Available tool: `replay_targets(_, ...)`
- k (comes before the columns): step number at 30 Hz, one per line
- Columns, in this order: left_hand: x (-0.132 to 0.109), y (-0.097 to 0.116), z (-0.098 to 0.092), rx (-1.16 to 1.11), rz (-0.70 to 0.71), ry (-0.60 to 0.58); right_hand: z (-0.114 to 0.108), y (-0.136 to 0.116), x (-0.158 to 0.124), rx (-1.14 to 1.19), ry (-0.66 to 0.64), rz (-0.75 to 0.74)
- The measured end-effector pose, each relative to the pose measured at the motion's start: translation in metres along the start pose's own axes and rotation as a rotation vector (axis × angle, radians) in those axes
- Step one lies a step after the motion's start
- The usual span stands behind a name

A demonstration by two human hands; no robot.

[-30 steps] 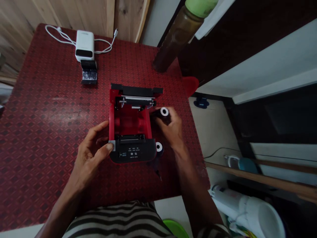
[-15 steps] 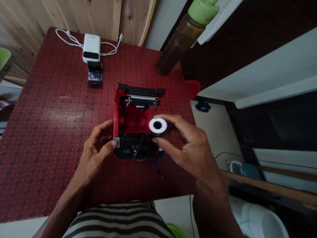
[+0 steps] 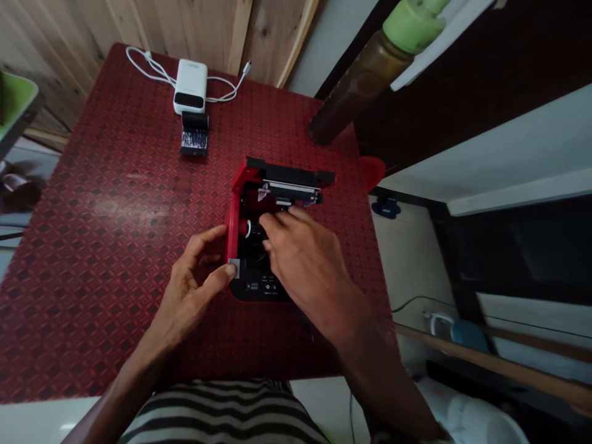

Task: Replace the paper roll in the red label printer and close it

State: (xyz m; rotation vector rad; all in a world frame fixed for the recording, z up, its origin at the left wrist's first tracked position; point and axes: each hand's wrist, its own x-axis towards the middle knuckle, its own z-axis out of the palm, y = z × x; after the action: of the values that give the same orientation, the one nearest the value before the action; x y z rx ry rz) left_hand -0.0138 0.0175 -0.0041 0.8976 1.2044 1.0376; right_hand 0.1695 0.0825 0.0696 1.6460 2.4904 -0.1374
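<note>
A red and black label printer (image 3: 234, 237) stands with its lid (image 3: 291, 174) raised on the far side. My left hand (image 3: 194, 265) grips the printer's left side, thumb on the grey corner piece and fingers along the red wall. My right hand (image 3: 300, 259) reaches down into the open compartment, its fingers curled around a paper roll (image 3: 250, 229). Only the roll's white left end and a bit of dark surface show; my hand covers the rest. That end lies close to the compartment's left wall; whether it touches is unclear. Buttons on the black front panel (image 3: 259, 287) are partly covered.
Toward the back of the red patterned table (image 3: 139, 203) lie a white power bank (image 3: 191, 80) with a white cable (image 3: 226, 95) and a small dark roll with a printed strip (image 3: 194, 139). A tall brown bottle (image 3: 356, 80) with a green cap stands at the back right.
My right hand has carried the roll leftward from the printer's right edge down into its compartment. My left hand keeps its hold on the printer. The whole view has shifted slightly.
</note>
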Motion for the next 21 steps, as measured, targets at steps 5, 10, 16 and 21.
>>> replay_targets(5, -0.001, 0.001, -0.001, 0.003, -0.036, -0.011, -0.006, -0.002, 0.02, 0.005, -0.139, 0.038)
replay_targets(10, -0.001, 0.0, -0.002, 0.029, -0.039, -0.009, 0.002, 0.002, 0.025, 0.036, -0.14, 0.02)
replay_targets(16, 0.0, 0.0, -0.001, 0.046, -0.037, -0.007, 0.01, 0.02, -0.003, 0.272, 0.086, -0.089)
replay_targets(21, -0.001, 0.002, 0.0, 0.026, -0.033, -0.01, 0.003, 0.036, -0.026, 0.442, 0.183, -0.258)
